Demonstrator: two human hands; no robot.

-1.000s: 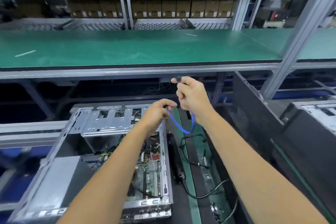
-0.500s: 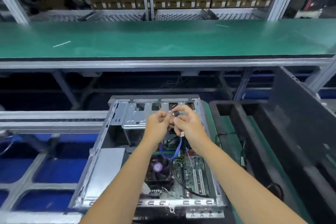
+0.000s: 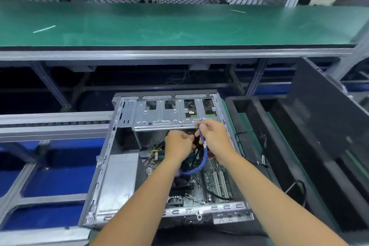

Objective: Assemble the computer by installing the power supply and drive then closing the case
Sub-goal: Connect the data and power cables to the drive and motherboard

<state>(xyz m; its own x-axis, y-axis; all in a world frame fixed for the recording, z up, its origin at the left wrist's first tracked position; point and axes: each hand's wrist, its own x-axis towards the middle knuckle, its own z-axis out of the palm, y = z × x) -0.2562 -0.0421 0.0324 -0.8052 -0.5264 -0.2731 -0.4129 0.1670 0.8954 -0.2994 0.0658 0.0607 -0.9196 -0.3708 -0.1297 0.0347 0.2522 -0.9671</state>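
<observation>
Both hands work over the open computer case, just below its metal drive cage: the right hand pinches the upper end of a thin blue cable, and the left hand is curled around a dark plug beside it. The cable looks light and floppy, its loop sagging under the hands toward the circuit board. It is probably best gripped at its stiff end plug, not the soft cord.
</observation>
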